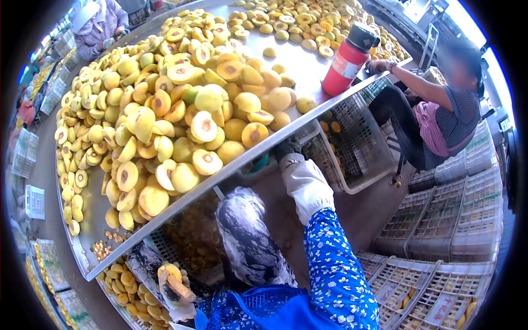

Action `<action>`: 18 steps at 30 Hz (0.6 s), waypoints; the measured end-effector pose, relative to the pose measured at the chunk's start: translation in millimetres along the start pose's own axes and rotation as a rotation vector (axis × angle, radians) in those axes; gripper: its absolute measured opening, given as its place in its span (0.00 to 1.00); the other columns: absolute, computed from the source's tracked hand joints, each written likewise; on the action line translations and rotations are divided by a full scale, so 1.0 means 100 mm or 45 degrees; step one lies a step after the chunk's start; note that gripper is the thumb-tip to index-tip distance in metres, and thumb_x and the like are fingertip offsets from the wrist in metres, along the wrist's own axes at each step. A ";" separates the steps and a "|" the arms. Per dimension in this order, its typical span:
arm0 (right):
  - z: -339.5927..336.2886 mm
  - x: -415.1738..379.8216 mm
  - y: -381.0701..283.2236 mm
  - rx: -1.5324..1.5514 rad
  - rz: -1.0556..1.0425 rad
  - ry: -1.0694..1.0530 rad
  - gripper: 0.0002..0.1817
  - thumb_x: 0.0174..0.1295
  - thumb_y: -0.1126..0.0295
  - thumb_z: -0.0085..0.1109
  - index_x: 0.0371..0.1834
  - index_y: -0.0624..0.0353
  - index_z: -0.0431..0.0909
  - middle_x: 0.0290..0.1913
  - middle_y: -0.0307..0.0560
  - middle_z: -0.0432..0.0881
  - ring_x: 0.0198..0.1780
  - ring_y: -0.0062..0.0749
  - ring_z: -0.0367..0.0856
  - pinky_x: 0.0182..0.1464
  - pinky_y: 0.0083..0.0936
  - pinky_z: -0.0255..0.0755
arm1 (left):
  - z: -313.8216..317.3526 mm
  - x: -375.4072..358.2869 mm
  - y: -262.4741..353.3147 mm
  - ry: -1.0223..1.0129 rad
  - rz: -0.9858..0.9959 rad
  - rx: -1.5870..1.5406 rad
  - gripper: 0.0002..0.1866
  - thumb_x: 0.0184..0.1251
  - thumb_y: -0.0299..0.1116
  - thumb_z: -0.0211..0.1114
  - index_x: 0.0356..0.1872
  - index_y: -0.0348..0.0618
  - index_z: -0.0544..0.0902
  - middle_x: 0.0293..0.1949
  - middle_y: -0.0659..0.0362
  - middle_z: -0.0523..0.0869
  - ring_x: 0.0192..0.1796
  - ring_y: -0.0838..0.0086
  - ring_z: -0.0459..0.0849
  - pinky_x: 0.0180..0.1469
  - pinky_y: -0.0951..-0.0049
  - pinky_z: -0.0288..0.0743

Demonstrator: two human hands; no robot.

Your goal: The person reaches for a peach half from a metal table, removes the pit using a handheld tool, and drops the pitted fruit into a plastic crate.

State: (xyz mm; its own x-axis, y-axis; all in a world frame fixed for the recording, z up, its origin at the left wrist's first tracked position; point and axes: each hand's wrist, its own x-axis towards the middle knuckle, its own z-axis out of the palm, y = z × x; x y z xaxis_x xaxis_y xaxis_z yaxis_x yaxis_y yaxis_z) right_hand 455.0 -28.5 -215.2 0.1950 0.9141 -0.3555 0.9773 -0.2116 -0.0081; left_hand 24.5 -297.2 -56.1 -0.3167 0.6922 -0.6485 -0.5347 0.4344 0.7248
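Left hand (169, 298) closed round fruit (169, 270) and handle (180, 287), this side of the tabletop's near edge (209, 186) — handle slanting towards our lap. Right hand (289, 147) farther off, at that edge — we can't tell its grip.

Head view | worn on the head, looking forward and steeply down | wide, round-edged | lap (247, 236) closest, at bottom | tabletop (302, 63) and fruit (203, 126) near | co-worker (454, 104) farther, right

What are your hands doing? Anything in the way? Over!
Left hand holding yellow fruit. Right hand at the table edge, grip unclear. Red bottle stands clear of both.
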 end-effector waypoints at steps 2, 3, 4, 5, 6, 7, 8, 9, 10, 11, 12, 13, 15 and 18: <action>-0.01 -0.03 -0.02 -0.015 -0.003 0.010 0.20 0.60 0.63 0.46 0.56 0.51 0.72 0.57 0.52 0.73 0.63 0.47 0.65 0.64 0.43 0.57 | -0.05 0.06 -0.01 0.017 0.014 -0.094 0.17 0.66 0.44 0.57 0.49 0.45 0.76 0.41 0.58 0.81 0.35 0.76 0.79 0.38 0.83 0.77; -0.01 -0.04 -0.03 -0.013 -0.008 0.016 0.20 0.60 0.63 0.47 0.56 0.52 0.72 0.57 0.52 0.73 0.63 0.47 0.66 0.64 0.43 0.57 | -0.06 0.07 0.00 0.015 0.030 -0.112 0.17 0.66 0.44 0.57 0.49 0.45 0.76 0.40 0.58 0.81 0.35 0.77 0.79 0.38 0.83 0.77; 0.00 -0.04 -0.02 -0.017 -0.011 0.015 0.20 0.60 0.63 0.47 0.55 0.52 0.72 0.56 0.53 0.73 0.63 0.47 0.66 0.63 0.43 0.58 | -0.07 0.08 0.01 0.012 0.041 -0.126 0.17 0.67 0.44 0.57 0.48 0.45 0.76 0.40 0.58 0.81 0.35 0.77 0.79 0.38 0.83 0.77; 0.00 -0.04 -0.02 -0.016 -0.015 0.018 0.20 0.59 0.63 0.48 0.55 0.52 0.72 0.56 0.53 0.74 0.63 0.47 0.66 0.63 0.43 0.58 | -0.06 0.08 0.02 0.009 0.044 -0.135 0.16 0.67 0.44 0.56 0.48 0.45 0.76 0.40 0.59 0.81 0.34 0.77 0.79 0.37 0.83 0.76; -0.01 -0.01 -0.01 -0.019 -0.019 0.021 0.19 0.59 0.63 0.48 0.55 0.52 0.72 0.56 0.53 0.74 0.62 0.47 0.67 0.63 0.43 0.59 | -0.03 0.07 0.02 0.018 0.066 -0.103 0.16 0.67 0.44 0.56 0.48 0.45 0.76 0.40 0.59 0.81 0.34 0.77 0.79 0.38 0.83 0.76; -0.02 0.00 0.00 -0.028 -0.024 0.023 0.19 0.59 0.64 0.49 0.54 0.52 0.73 0.55 0.53 0.74 0.62 0.47 0.67 0.62 0.43 0.59 | 0.03 0.05 0.01 0.026 0.090 -0.076 0.16 0.66 0.44 0.56 0.48 0.45 0.76 0.40 0.59 0.81 0.35 0.77 0.79 0.38 0.84 0.76; -0.02 0.01 0.01 -0.033 -0.030 0.031 0.19 0.59 0.64 0.49 0.54 0.53 0.73 0.55 0.53 0.75 0.62 0.47 0.68 0.62 0.44 0.60 | 0.08 0.03 0.01 0.039 0.114 -0.049 0.16 0.66 0.43 0.57 0.48 0.45 0.76 0.40 0.59 0.81 0.35 0.77 0.79 0.38 0.84 0.76; 0.00 0.02 0.00 -0.038 -0.041 0.039 0.19 0.58 0.64 0.50 0.54 0.53 0.73 0.55 0.53 0.75 0.61 0.47 0.68 0.62 0.44 0.60 | 0.14 0.03 0.03 0.020 0.103 -0.030 0.16 0.66 0.44 0.57 0.49 0.45 0.76 0.41 0.59 0.81 0.35 0.76 0.79 0.37 0.84 0.76; 0.01 0.02 0.02 -0.043 -0.056 0.051 0.19 0.58 0.64 0.50 0.53 0.53 0.73 0.54 0.53 0.75 0.61 0.47 0.68 0.62 0.44 0.61 | 0.20 0.02 0.05 0.008 0.093 -0.015 0.17 0.66 0.44 0.57 0.49 0.45 0.76 0.41 0.59 0.81 0.36 0.76 0.79 0.37 0.84 0.76; 0.02 0.01 0.03 -0.054 -0.071 0.070 0.19 0.58 0.64 0.51 0.53 0.53 0.74 0.54 0.53 0.76 0.61 0.47 0.69 0.61 0.44 0.61 | 0.23 0.00 0.07 0.004 0.087 -0.009 0.17 0.66 0.44 0.57 0.50 0.45 0.76 0.42 0.59 0.81 0.36 0.76 0.79 0.37 0.84 0.76; 0.05 -0.03 0.06 -0.072 -0.100 0.096 0.19 0.58 0.65 0.51 0.53 0.54 0.74 0.53 0.53 0.76 0.61 0.47 0.69 0.61 0.44 0.62 | 0.19 0.03 0.04 -0.024 0.109 -0.035 0.19 0.66 0.43 0.57 0.52 0.44 0.75 0.44 0.58 0.81 0.37 0.75 0.80 0.37 0.83 0.76; 0.08 -0.09 0.09 -0.091 -0.134 0.133 0.19 0.57 0.65 0.52 0.52 0.54 0.74 0.53 0.54 0.77 0.60 0.47 0.70 0.61 0.44 0.62 | 0.25 -0.03 0.08 -0.170 0.202 -0.109 0.20 0.66 0.42 0.57 0.55 0.43 0.73 0.47 0.56 0.81 0.40 0.73 0.82 0.38 0.81 0.78; 0.11 -0.25 0.22 -0.134 -0.266 0.304 0.18 0.57 0.65 0.53 0.52 0.54 0.75 0.52 0.54 0.77 0.60 0.47 0.70 0.60 0.44 0.63 | 0.09 0.15 0.09 -0.349 0.134 -0.203 0.21 0.65 0.41 0.57 0.56 0.42 0.73 0.47 0.57 0.81 0.42 0.70 0.83 0.43 0.76 0.80; -0.26 -1.04 0.13 0.030 -0.284 0.574 0.16 0.52 0.71 0.57 0.47 0.56 0.77 0.47 0.57 0.80 0.55 0.49 0.75 0.55 0.41 0.69 | 0.11 0.13 0.19 -0.404 0.102 -0.252 0.23 0.61 0.40 0.62 0.56 0.44 0.72 0.46 0.55 0.81 0.41 0.67 0.83 0.42 0.74 0.79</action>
State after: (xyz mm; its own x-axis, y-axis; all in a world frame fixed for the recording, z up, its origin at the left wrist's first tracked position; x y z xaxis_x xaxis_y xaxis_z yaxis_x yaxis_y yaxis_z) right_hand 449.7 -117.4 -153.7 0.0026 0.9954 0.0962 0.9982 0.0032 -0.0606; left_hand 18.9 -273.6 -47.9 -0.1219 0.8771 -0.4645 -0.6690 0.2731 0.6913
